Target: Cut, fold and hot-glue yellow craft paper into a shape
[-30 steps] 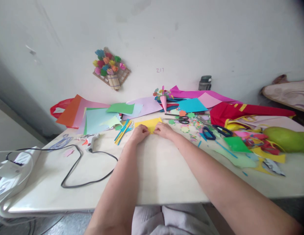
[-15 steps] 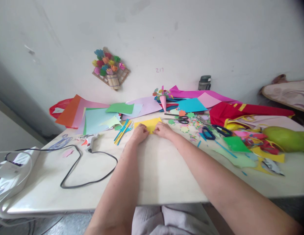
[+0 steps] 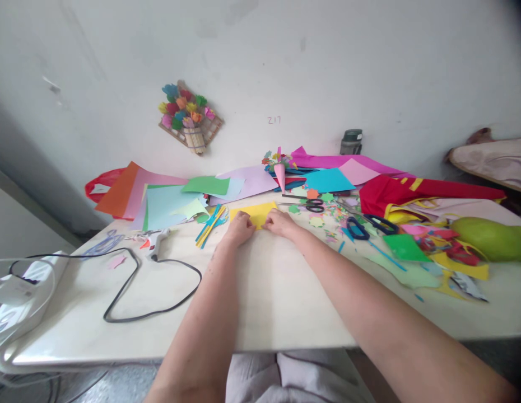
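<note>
A small sheet of yellow paper [image 3: 259, 211] lies on the table between my two hands. My left hand [image 3: 241, 228] is curled closed on the paper's near left part. On the near right part, my right hand [image 3: 279, 221] has its fingers bent and pressed together at the edge. The fingertips of both hands are partly hidden. Just left of the paper is a loose bunch of blue and yellow paper strips [image 3: 210, 226]. To the right lie black-handled scissors [image 3: 314, 205] among cut paper flowers [image 3: 316, 222].
A white glue gun [image 3: 157, 244] with a looping black cord lies at the left, near a power strip [image 3: 46, 280]. Coloured paper sheets [image 3: 168, 204] line the back. Blue-handled scissors [image 3: 358, 228], paper scraps and a green balloon-like object [image 3: 481, 238] crowd the right. A paper cone bouquet [image 3: 279, 173] stands behind.
</note>
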`<action>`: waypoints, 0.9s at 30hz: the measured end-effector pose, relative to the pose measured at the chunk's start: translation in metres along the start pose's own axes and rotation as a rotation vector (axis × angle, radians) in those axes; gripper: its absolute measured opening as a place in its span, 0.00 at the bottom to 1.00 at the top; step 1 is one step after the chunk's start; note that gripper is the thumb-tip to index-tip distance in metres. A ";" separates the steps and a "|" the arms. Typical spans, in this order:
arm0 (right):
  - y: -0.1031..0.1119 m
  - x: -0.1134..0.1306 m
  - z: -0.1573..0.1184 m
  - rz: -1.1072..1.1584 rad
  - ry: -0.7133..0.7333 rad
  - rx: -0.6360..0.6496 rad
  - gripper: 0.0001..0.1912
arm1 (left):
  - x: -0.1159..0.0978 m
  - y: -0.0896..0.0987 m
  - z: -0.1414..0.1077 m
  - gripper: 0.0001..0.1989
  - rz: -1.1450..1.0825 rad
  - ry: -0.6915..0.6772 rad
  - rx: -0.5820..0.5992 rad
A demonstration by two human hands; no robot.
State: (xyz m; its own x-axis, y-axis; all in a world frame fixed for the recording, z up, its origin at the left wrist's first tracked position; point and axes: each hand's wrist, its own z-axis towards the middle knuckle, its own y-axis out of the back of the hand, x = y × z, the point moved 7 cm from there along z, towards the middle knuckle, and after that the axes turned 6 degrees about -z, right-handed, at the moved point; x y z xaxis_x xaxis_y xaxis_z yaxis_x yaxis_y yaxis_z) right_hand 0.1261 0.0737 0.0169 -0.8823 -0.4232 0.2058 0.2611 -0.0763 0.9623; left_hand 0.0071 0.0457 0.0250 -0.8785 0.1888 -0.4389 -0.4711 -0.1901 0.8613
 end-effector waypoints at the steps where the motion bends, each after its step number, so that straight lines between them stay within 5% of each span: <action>1: 0.000 -0.001 0.000 0.010 -0.007 0.000 0.09 | 0.001 -0.001 0.000 0.03 0.006 0.010 0.002; 14: -0.004 -0.003 0.003 0.162 0.069 -0.065 0.07 | 0.007 0.002 0.000 0.12 0.039 -0.003 -0.074; 27: -0.007 0.003 0.002 0.138 0.276 -0.124 0.12 | 0.017 -0.006 0.002 0.17 0.047 0.088 -0.009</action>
State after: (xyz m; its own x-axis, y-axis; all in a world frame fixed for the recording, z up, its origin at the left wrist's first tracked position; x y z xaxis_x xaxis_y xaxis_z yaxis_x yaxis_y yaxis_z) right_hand 0.1207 0.0743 0.0109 -0.7007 -0.6644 0.2601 0.4311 -0.1037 0.8963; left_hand -0.0053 0.0518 0.0131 -0.9029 0.0938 -0.4195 -0.4299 -0.2056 0.8792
